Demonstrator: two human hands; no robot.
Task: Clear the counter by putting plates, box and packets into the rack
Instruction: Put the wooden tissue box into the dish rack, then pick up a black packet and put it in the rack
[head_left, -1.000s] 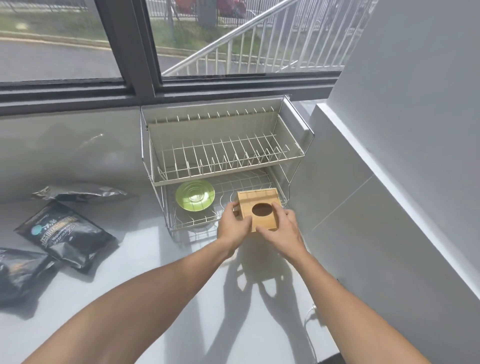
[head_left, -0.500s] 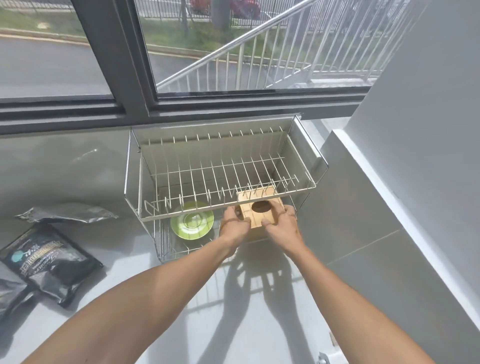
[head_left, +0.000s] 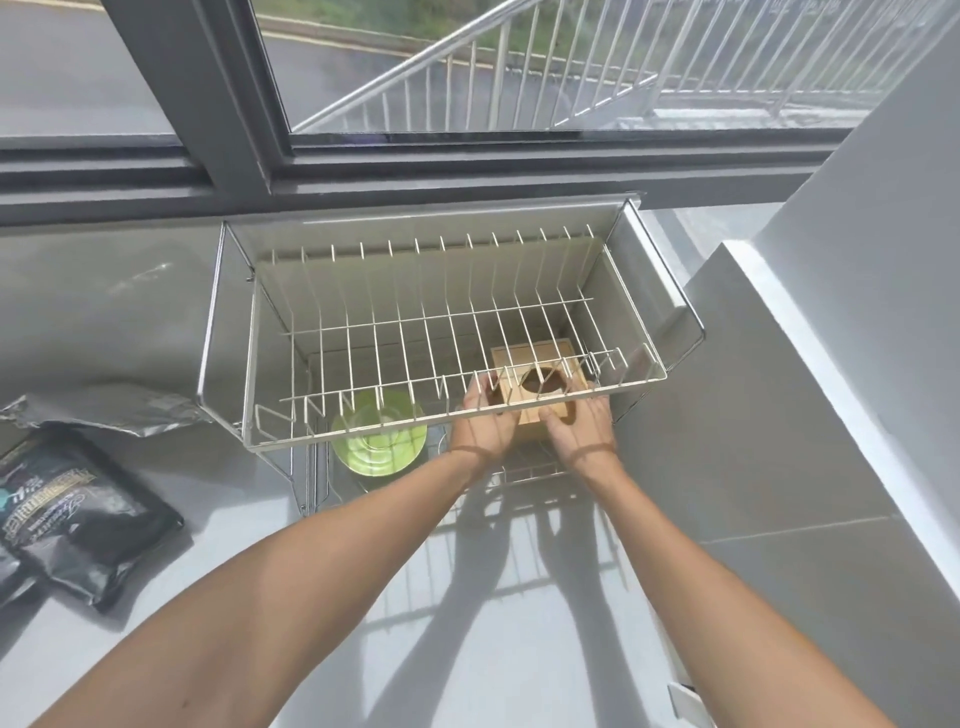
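A wooden box (head_left: 535, 364) with a round hole in its top sits on the lower shelf of the white two-tier wire rack (head_left: 644, 376), at its right end. My left hand (head_left: 483, 423) grips the box's left side and my right hand (head_left: 579, 431) its near right side, both reaching in under the upper shelf. A green plate (head_left: 379, 439) lies flat on the lower shelf to the left of the box. The upper shelf is bare.
A black packet (head_left: 72, 514) lies on the counter at the left, a silver packet (head_left: 104, 410) behind it, and the corner of another dark packet (head_left: 10, 577) at the left edge. A grey wall (head_left: 857, 322) rises close on the right. A window frame runs behind the rack.
The box has gone further in under the upper shelf with both hands on it. My view has moved closer and higher over the rack.
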